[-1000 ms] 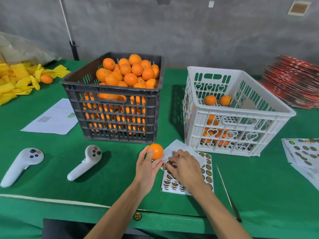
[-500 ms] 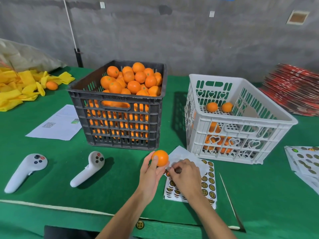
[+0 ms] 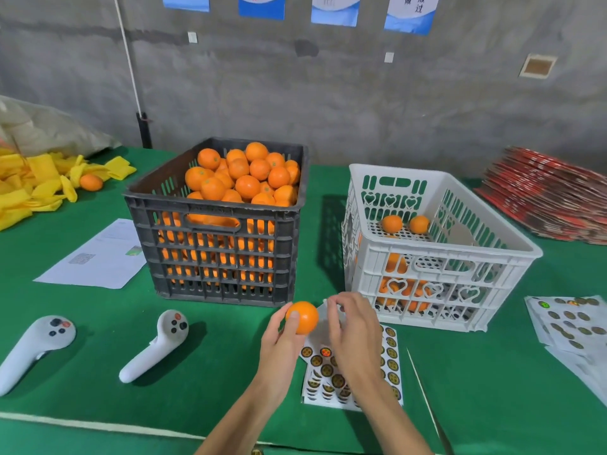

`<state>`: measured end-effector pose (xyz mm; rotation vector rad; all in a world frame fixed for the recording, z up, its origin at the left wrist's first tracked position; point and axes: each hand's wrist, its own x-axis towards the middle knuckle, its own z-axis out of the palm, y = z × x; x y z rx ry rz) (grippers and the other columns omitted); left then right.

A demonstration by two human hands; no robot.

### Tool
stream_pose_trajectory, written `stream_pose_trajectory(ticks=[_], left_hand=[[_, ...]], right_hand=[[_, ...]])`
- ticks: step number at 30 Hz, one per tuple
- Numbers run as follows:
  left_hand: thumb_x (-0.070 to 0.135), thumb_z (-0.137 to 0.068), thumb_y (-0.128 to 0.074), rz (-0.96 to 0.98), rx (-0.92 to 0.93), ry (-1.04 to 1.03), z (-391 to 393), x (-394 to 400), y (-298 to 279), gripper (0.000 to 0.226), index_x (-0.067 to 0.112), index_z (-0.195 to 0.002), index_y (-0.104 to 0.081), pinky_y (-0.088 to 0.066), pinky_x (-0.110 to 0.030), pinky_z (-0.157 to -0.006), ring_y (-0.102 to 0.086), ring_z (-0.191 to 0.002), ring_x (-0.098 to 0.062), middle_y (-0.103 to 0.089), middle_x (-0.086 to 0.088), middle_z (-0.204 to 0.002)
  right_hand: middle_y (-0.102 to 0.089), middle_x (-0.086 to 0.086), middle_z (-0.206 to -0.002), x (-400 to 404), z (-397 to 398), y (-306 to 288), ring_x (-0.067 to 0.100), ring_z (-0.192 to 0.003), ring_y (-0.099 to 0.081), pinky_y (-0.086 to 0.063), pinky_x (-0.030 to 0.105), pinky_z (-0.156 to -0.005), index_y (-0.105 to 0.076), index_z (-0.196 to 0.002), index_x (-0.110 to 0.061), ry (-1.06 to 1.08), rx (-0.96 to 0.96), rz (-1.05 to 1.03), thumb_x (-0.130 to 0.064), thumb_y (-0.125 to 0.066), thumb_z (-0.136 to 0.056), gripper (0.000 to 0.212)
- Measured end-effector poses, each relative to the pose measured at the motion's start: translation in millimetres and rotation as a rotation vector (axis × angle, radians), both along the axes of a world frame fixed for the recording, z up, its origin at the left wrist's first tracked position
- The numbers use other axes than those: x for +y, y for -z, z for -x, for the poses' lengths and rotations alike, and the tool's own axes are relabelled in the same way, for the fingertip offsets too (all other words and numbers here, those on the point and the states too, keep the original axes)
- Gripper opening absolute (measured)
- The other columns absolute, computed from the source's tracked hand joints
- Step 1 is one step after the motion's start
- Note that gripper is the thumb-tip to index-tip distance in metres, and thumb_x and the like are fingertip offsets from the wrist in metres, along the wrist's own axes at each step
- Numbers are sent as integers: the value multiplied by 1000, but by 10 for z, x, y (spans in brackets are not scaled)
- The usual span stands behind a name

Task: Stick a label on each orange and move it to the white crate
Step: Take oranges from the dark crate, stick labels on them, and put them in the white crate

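At lower centre of the frame our left hand (image 3: 282, 343) gripped one orange (image 3: 302, 317), its fingers curled round it, above the green tabletop (image 3: 492, 389) just before the black crate (image 3: 216, 257). Our right hand (image 3: 353, 330) hovered beside it, fingertips pinched together; on what, we could not tell. Below lay a label sheet (image 3: 391, 356). The white crate (image 3: 437, 284) stood right of centre, two oranges visible over its rim. Two controllers (image 3: 154, 346) lay lower left.

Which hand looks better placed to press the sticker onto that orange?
Probably the right hand. It hovers beside the orange, fingers pinched as if holding a label, just above the sticker sheet. The left hand already grips the orange.
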<state>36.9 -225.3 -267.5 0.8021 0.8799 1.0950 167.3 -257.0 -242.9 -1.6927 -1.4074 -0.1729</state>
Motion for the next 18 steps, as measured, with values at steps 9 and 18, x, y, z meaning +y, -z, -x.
stream_pose_trajectory(ticks=[9,18], left_hand=[[24,-107,-51,-38,-246,128,-66,60,-652,35,8,-138,-56,-48,-50,-111,-68,-122,-34,-70,-19,-130],[39,-100,-66,-414,226,241,-279,354,-1472,22,33,-121,-63,-58,-41,-100,-75,-105,-17,-79,-1,-105]], right_hand=[[-67,-5,-129,10,61,-346,8,-118,-60,-45,19,-105,-70,-126,-14,-119,-121,-154,-26,-53,-105,30],[-64,-6,-124,131,-399,-1117,9,-91,-66,-45,6,-68,-50,-137,-25,-103,-127,-80,-56,-62,-90,58]])
